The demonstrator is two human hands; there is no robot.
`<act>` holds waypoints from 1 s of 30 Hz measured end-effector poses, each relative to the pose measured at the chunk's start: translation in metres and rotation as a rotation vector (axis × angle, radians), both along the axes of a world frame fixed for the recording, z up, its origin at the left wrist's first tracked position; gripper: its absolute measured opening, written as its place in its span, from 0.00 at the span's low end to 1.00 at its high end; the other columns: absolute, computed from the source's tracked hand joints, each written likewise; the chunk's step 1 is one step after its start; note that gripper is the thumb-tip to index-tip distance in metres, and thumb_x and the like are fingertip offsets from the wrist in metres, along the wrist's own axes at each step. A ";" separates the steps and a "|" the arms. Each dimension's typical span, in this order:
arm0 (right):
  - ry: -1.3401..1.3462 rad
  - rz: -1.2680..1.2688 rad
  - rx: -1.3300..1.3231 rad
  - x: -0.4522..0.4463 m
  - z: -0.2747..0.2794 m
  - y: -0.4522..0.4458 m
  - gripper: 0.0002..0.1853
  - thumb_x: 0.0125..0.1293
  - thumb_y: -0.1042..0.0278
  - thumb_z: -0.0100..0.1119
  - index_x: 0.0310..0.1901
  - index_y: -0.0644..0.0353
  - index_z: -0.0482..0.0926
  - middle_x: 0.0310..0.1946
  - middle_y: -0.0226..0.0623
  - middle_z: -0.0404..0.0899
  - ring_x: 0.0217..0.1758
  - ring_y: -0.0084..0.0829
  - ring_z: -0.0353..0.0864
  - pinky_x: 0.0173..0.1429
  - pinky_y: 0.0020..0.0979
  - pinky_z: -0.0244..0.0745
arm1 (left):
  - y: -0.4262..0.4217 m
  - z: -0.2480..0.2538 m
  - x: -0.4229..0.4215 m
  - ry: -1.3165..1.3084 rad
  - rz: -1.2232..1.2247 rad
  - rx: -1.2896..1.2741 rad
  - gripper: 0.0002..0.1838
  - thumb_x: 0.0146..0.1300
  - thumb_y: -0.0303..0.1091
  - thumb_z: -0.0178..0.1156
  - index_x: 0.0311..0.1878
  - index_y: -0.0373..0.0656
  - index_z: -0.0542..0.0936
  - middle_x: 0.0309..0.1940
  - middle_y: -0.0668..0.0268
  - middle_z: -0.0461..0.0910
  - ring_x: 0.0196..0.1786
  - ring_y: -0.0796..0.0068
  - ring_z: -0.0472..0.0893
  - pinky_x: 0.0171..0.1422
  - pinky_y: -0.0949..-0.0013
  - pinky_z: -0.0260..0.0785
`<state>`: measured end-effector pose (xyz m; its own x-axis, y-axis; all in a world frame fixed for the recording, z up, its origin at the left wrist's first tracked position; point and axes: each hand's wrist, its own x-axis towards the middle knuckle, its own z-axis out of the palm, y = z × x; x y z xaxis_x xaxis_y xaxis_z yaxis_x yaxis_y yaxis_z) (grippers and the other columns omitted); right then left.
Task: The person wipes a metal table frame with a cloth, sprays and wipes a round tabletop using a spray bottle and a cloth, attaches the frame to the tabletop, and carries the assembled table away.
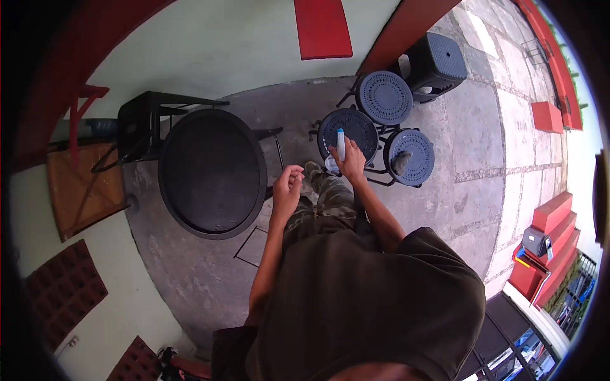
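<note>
In my right hand [351,160] is a spray bottle [341,143], a clear bottle with a white and blue top, held over the near edge of a dark round stool [351,124]. My fingers hide part of it. My left hand [291,183] hangs in the air between that stool and the black round table [213,171], fingers loosely curled, with nothing visible in them. On the stool to the right [419,155] lies a crumpled grey cloth [401,162]. Another round stool [385,96] stands just behind these two.
A black square-topped stool [438,63] stands by the red post at the back. Beside the table on the left is a black metal chair [141,124], near a wooden board [88,184]. Red steps [554,222] lie far right, past the paved edge.
</note>
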<state>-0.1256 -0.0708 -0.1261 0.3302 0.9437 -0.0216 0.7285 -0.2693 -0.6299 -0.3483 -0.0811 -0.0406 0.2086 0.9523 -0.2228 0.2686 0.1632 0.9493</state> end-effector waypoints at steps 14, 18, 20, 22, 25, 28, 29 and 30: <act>0.222 -0.185 -0.002 0.057 -0.150 0.010 0.30 0.59 0.74 0.58 0.65 0.60 0.64 0.53 0.54 0.74 0.50 0.58 0.80 0.51 0.52 0.77 | 0.030 -0.015 0.123 0.148 -0.537 -0.156 0.09 0.68 0.25 0.53 0.49 0.38 0.78 0.33 0.65 0.80 0.33 0.78 0.78 0.39 0.72 0.70; 0.310 -0.056 -0.100 0.074 -0.137 -0.003 0.29 0.58 0.73 0.56 0.64 0.55 0.67 0.56 0.49 0.74 0.58 0.54 0.77 0.55 0.49 0.77 | 0.042 -0.027 0.142 0.167 -0.607 -0.100 0.08 0.68 0.24 0.54 0.48 0.37 0.78 0.33 0.62 0.81 0.31 0.76 0.79 0.39 0.71 0.72; 0.295 -0.064 -0.077 0.088 -0.140 -0.005 0.30 0.56 0.73 0.57 0.63 0.54 0.68 0.57 0.48 0.73 0.59 0.53 0.76 0.56 0.49 0.76 | 0.048 -0.031 0.150 0.193 -0.636 -0.100 0.08 0.68 0.24 0.54 0.48 0.36 0.78 0.34 0.62 0.81 0.32 0.76 0.80 0.38 0.71 0.72; 0.200 -0.263 -0.145 0.112 -0.140 -0.015 0.28 0.53 0.72 0.58 0.59 0.53 0.71 0.57 0.47 0.71 0.61 0.52 0.72 0.61 0.48 0.74 | 0.050 -0.032 0.157 0.219 -0.661 -0.129 0.08 0.68 0.24 0.54 0.48 0.37 0.78 0.35 0.60 0.82 0.34 0.71 0.81 0.40 0.68 0.73; 0.016 -0.714 -0.282 0.151 -0.159 -0.040 0.25 0.50 0.73 0.58 0.54 0.51 0.77 0.60 0.60 0.63 0.57 0.60 0.71 0.54 0.52 0.76 | 0.054 -0.034 0.162 0.253 -0.693 -0.177 0.09 0.67 0.25 0.54 0.48 0.37 0.78 0.38 0.56 0.82 0.37 0.62 0.83 0.44 0.63 0.74; 0.124 -0.828 -0.469 0.190 -0.187 -0.081 0.29 0.50 0.67 0.61 0.58 0.46 0.79 0.66 0.62 0.58 0.65 0.64 0.66 0.63 0.51 0.73 | 0.052 -0.044 0.166 0.253 -0.723 -0.173 0.09 0.67 0.25 0.54 0.48 0.37 0.78 0.39 0.56 0.82 0.37 0.61 0.83 0.44 0.63 0.74; 0.160 -0.799 -0.503 0.202 -0.197 -0.093 0.29 0.49 0.65 0.63 0.59 0.44 0.79 0.67 0.63 0.58 0.67 0.65 0.64 0.66 0.50 0.71 | 0.051 -0.047 0.167 0.250 -0.730 -0.166 0.09 0.67 0.25 0.54 0.48 0.37 0.78 0.39 0.56 0.82 0.37 0.61 0.83 0.44 0.63 0.74; 0.198 -0.767 -0.537 0.212 -0.210 -0.103 0.30 0.49 0.63 0.65 0.59 0.43 0.79 0.67 0.65 0.57 0.70 0.66 0.61 0.69 0.50 0.69 | 0.051 -0.051 0.168 0.249 -0.735 -0.159 0.09 0.67 0.25 0.54 0.48 0.37 0.78 0.39 0.56 0.82 0.36 0.61 0.82 0.43 0.63 0.74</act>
<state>0.0865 -0.1738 -0.3360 0.7986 0.3196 -0.5099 0.1270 -0.9178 -0.3763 -0.1801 -0.0302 -0.0912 0.6981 0.5426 -0.4673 0.5615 -0.0099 0.8274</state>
